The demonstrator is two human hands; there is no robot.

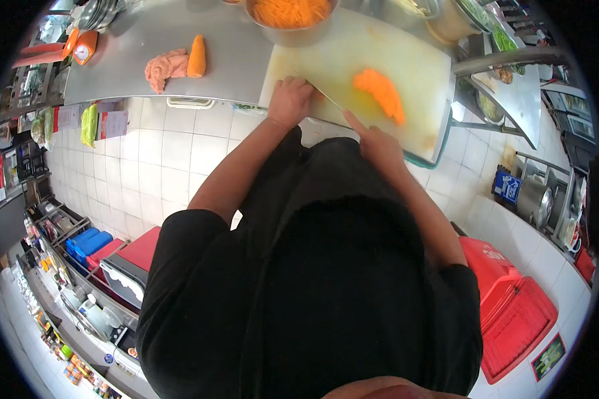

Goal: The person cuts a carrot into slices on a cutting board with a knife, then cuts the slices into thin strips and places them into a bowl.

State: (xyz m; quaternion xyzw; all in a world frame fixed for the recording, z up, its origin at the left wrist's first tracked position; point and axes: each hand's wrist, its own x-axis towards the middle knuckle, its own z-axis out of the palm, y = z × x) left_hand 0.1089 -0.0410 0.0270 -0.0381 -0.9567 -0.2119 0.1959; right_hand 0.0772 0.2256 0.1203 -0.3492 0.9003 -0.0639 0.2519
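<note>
Two hands work at a cutting board (406, 60). Left hand (289, 100), at the board's 8 o'clock, is clenched around a knife (329, 100). Right hand (378, 143), at 6 o'clock, has its forefinger extended. Carrot slices (379, 93) lie at board centre; a bowl (293, 30) stands at 11 o'clock.

Both my bare arms reach forward; my left hand (289, 100) is fisted, my right hand (378, 143) points its forefinger.
</note>
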